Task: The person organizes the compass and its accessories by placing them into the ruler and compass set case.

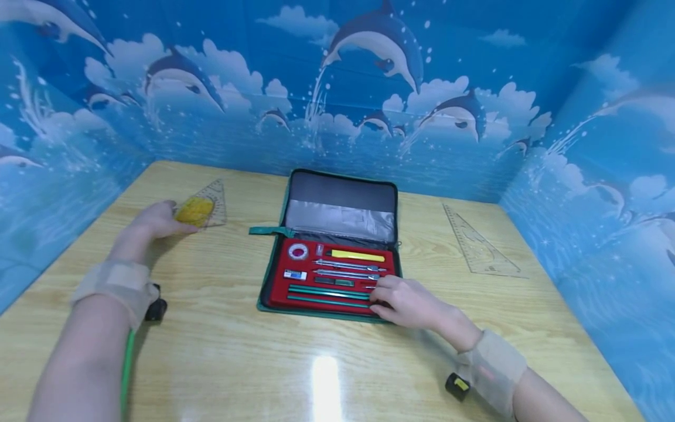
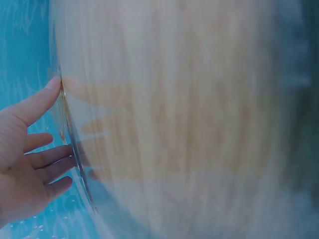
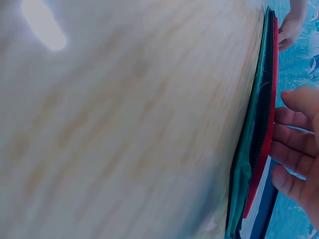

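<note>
At the left, my left hand (image 1: 160, 220) holds a thin yellow plastic piece (image 1: 195, 211) by its edges, thumb on the near side and fingers on the far side. The piece overlaps a clear set square (image 1: 217, 202) on the table. In the left wrist view the other fingers of this hand (image 2: 30, 159) stay loosely spread. My right hand (image 1: 403, 300) reaches over the right end of an open drawing-set case (image 1: 343, 234), fingers bent at the red tray (image 1: 276, 293) near the green pencils (image 1: 327, 295). Its fingertips partly cover the pencil ends; no item shows in its grasp.
The tray bears a yellow utility knife (image 1: 358, 256), compasses (image 1: 345, 274), an eraser (image 1: 295, 275) and a round white item (image 1: 297, 252). A clear long set square (image 1: 482, 246) lies at the right. Dolphin-print cloth (image 1: 327, 76) walls the table's back and sides.
</note>
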Available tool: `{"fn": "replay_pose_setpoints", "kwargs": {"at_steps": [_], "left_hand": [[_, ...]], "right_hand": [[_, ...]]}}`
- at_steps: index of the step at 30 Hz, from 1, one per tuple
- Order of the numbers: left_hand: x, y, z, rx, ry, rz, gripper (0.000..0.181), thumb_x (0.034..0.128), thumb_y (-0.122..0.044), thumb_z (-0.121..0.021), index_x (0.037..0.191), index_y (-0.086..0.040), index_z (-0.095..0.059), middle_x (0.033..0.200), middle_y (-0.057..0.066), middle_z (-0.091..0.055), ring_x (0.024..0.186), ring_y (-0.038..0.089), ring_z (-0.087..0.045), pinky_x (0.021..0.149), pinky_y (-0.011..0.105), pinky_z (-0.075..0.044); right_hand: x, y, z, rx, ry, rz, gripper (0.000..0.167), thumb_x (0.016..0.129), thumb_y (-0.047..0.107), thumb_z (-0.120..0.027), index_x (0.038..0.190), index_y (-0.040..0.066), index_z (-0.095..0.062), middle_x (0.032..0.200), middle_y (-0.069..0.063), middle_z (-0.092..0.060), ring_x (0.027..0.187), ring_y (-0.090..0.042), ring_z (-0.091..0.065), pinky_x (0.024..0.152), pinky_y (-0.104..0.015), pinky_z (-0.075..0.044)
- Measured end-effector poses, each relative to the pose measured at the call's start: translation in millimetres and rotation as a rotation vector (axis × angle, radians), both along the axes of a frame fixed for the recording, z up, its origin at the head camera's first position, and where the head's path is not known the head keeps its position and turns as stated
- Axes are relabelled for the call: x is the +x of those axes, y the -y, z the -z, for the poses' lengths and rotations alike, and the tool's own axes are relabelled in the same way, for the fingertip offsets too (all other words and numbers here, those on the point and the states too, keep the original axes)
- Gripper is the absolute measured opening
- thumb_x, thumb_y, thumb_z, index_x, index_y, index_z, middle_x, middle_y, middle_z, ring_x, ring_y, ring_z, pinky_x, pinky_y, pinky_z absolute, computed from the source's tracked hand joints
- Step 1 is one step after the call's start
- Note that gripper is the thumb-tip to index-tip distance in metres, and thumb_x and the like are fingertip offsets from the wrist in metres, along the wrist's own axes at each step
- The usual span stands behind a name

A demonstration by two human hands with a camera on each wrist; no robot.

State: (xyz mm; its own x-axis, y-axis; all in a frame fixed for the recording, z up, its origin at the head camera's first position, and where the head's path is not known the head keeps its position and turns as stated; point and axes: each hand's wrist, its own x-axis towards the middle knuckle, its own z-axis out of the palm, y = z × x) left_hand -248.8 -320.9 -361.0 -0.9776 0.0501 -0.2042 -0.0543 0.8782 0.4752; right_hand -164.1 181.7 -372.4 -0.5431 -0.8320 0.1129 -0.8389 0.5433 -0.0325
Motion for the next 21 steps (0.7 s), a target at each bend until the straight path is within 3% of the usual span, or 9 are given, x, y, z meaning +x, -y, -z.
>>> {"fn": "replay_pose_setpoints", "kwargs": {"at_steps": [5,12,18,21], "left_hand": [[-4.8,-2.0,-0.3,0.001,-0.017,-0.003,0.092,0.0827,-0.035,-0.066,0.135,0.022,-0.016,0.131,0.043,-0.024,0.118,0.057,-0.026,0.098,0.062,-0.024],[-1.8,-9.8,-0.6,0.068,0.055,-0.008,0.083,0.0846,-0.034,-0.064,0.132,0.022,-0.024,0.129,0.041,-0.028,0.116,0.055,-0.031,0.096,0.060,-0.029],[1.5,-12.7,0.9,0.131,0.033,-0.029,0.077,0.0826,-0.029,-0.067,0.124,0.023,-0.029,0.119,0.040,-0.037,0.109,0.053,-0.038,0.094,0.059,-0.031],[1.4,-11.6,2.9,0.167,0.008,-0.025,0.063,0.0821,-0.025,-0.067,0.115,0.020,-0.038,0.110,0.034,-0.044,0.101,0.047,-0.043,0.087,0.056,-0.037]], "right_hand": [[-1.0,0,-1.1,0.003,-0.009,0.010,0.012,0.086,0.025,-0.066,0.092,0.015,-0.069,0.086,0.004,-0.059,0.075,-0.007,-0.052,0.067,-0.023,-0.048],[0.2,1,-1.2,0.011,0.001,0.013,0.012,0.086,0.025,-0.066,0.093,0.015,-0.069,0.087,0.004,-0.060,0.075,-0.007,-0.053,0.067,-0.023,-0.049],[0.5,1,-1.0,0.009,-0.010,0.010,0.011,0.086,0.024,-0.067,0.092,0.015,-0.069,0.086,0.004,-0.059,0.075,-0.007,-0.052,0.067,-0.023,-0.048],[0.8,1,-0.9,0.016,-0.012,0.012,0.011,0.086,0.023,-0.067,0.092,0.015,-0.069,0.086,0.004,-0.059,0.075,-0.007,-0.052,0.066,-0.023,-0.048]]}}
